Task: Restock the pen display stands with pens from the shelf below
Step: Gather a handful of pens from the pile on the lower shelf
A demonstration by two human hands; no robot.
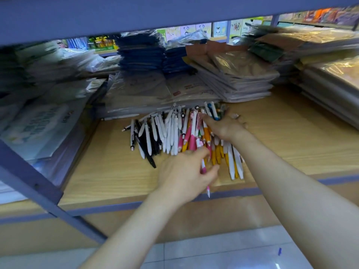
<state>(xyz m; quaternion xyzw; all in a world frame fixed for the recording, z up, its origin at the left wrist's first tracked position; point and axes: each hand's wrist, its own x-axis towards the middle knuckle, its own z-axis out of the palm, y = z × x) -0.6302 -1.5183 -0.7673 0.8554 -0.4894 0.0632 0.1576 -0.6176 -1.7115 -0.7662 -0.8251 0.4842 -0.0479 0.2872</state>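
A heap of loose pens [171, 133] lies on the low wooden shelf [116, 171]: white and black ones on the left, pink, orange and yellow ones on the right. My left hand [186, 171] is at the near edge of the heap and pinches a pink and white pen [204, 167] between thumb and fingers. My right hand [223, 125] reaches over the far right of the heap, fingers curled around several blue and white pens [212, 111]. The display stands are out of view.
Stacks of wrapped notebooks [242, 80] and paper packs [38, 121] crowd the back and both sides of the shelf. A grey metal shelf beam [136, 14] runs overhead and a slanted grey post [35, 183] stands at the left. Tiled floor [233, 253] lies below.
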